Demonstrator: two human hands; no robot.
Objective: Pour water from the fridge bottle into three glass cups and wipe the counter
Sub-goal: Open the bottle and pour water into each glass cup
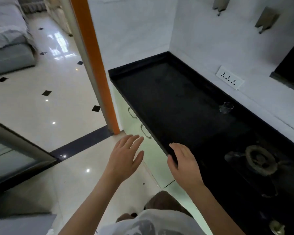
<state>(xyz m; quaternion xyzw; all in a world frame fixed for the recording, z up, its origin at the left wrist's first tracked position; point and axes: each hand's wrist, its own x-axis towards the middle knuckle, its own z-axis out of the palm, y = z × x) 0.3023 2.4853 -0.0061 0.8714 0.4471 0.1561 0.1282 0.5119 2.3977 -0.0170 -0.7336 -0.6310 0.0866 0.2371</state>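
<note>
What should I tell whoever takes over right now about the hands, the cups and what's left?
Left hand: open, empty, over the floor beside the cabinet.
Right hand: open, empty, at the front edge of the black counter.
One glass cup stands upright near the back wall; whether it holds water cannot be told.
No bottle, other cups or cloth in view.
Left: fetch the bottle, fill three cups, wipe the counter.

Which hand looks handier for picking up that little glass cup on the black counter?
Probably the right hand: it hangs open over the black stone counter's front edge, on the side of the small clear glass cup. The left hand is open over the floor, farther away.
</note>
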